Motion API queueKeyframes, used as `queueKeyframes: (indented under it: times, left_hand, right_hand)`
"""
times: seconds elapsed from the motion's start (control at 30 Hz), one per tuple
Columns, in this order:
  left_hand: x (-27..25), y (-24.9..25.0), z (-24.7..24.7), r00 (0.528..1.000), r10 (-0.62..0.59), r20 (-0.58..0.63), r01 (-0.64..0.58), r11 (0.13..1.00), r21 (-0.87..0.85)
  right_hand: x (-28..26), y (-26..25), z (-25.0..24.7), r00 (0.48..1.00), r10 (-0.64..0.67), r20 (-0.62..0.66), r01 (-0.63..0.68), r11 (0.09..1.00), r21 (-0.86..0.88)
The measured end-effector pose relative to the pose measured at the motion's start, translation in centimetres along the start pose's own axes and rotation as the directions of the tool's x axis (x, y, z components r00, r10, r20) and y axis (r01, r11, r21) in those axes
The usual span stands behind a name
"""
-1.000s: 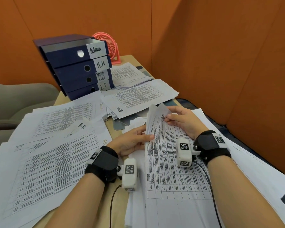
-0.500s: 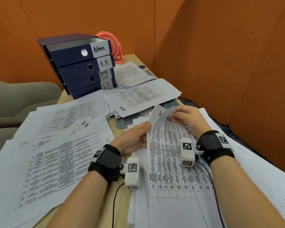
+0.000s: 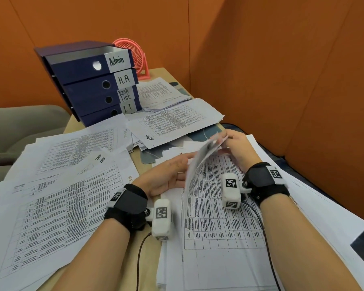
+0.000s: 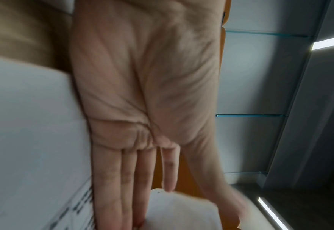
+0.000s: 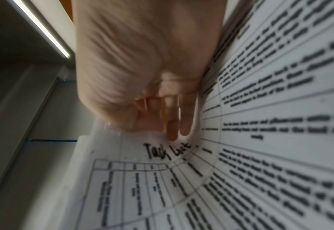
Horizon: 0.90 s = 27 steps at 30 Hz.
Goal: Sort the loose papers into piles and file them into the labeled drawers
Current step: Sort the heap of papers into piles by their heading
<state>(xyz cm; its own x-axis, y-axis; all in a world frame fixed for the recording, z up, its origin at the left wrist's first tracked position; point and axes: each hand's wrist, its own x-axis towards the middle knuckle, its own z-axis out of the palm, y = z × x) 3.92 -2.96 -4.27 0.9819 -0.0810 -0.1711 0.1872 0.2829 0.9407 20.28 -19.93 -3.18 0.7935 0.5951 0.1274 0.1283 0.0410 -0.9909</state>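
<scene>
The counter (image 3: pixel 76 127) shows as tan wood only in strips, since printed sheets cover most of it. Taking the stack of drawers (image 3: pixel 93 85) as the landmark: it stands at the counter's far end, four dark blue drawers labeled from top to bottom Admin, H.R, Task List and I.T. The H.R pile (image 3: pixel 57 198), the widest spread of paper, lies nearer the viewer than the drawers and to their left. The Admin pile (image 3: pixel 172 122) lies just right of the drawers' foot. A pink fan (image 3: pixel 135 57) stands behind the drawers, against the orange partition (image 3: pixel 282 70).

The Task List sheet (image 3: pixel 214 206), a printed table, lies well in front of the drawers and to their right, on top of other papers. Its far end is lifted and curled over toward the left; the right wrist view shows "Task List" handwritten near that end (image 5: pixel 166 151).

The right hand (image 3: pixel 237 148) reaches over the sheet from the right, its grip pinching the lifted far corner between thumb and fingers (image 5: pixel 174 124). The left hand (image 3: pixel 166 177) lies just left of the curl, palm turned toward the sheet, fingers (image 4: pixel 123 179) straight and pressed together against the paper's underside, thumb apart, curled round nothing. Both wrists wear black straps with white tagged camera blocks.
</scene>
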Motion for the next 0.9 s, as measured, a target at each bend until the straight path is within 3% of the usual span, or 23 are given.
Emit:
queueKeyframes:
  times: [0.1,0.23,0.37,0.43,0.53,0.6,0.67,0.73,0.77,0.83,0.9]
  left_hand:
    - [-0.2,0.1,0.0,0.987,-0.043,0.153,0.033,0.997,0.068]
    - [-0.5,0.7,0.9,0.978,-0.102,0.18,0.077,0.987,0.138]
    - [-0.7,0.9,2.0,0.998,-0.061,0.032,0.048,0.947,0.316]
    - [-0.8,1.2,2.3,0.996,0.034,-0.082,0.003,0.911,0.413]
    - [-0.7,1.4,2.1,0.951,0.225,-0.21,-0.131,0.914,0.385]
    - [-0.5,1.5,2.0,0.888,0.315,-0.334,-0.217,0.929,0.3]
    - [0.0,1.4,1.2,0.766,0.376,-0.521,-0.259,0.923,0.285]
    - [0.4,1.1,0.0,0.637,0.407,-0.655,-0.211,0.909,0.359]
    - [0.4,0.9,-0.4,0.603,0.401,-0.689,-0.166,0.909,0.384]
    - [0.5,0.4,-1.1,0.618,0.37,-0.694,-0.053,0.9,0.433]
    - [0.3,0.3,-0.7,0.712,0.355,-0.606,0.002,0.861,0.508]
  right_hand:
    - [0.1,0.2,0.1,0.99,0.034,0.136,-0.004,0.977,-0.215]
    - [-0.4,-0.5,0.3,0.999,0.002,0.034,0.012,0.904,-0.427]
    - [0.3,-2.2,0.8,0.993,0.027,0.112,0.051,0.77,-0.636]
    - [0.7,-3.9,0.0,0.997,0.057,0.059,0.002,0.698,-0.716]
    - [1.1,-7.0,-2.3,0.998,0.066,0.015,-0.023,0.538,-0.843]
    - [0.9,-9.0,-4.0,0.998,0.063,0.009,-0.022,0.483,-0.875]
    - [1.1,-10.1,-5.8,0.997,-0.022,-0.079,-0.056,0.532,-0.845]
    - [1.8,-10.2,-7.3,0.959,-0.146,-0.243,-0.082,0.679,-0.729]
    - [2.4,-9.9,-7.8,0.922,-0.161,-0.351,-0.1,0.779,-0.619]
    - [3.5,-9.3,-7.8,0.846,-0.088,-0.526,-0.092,0.947,-0.306]
    - [4.2,-9.0,-6.2,0.835,0.06,-0.546,-0.082,0.997,-0.015]
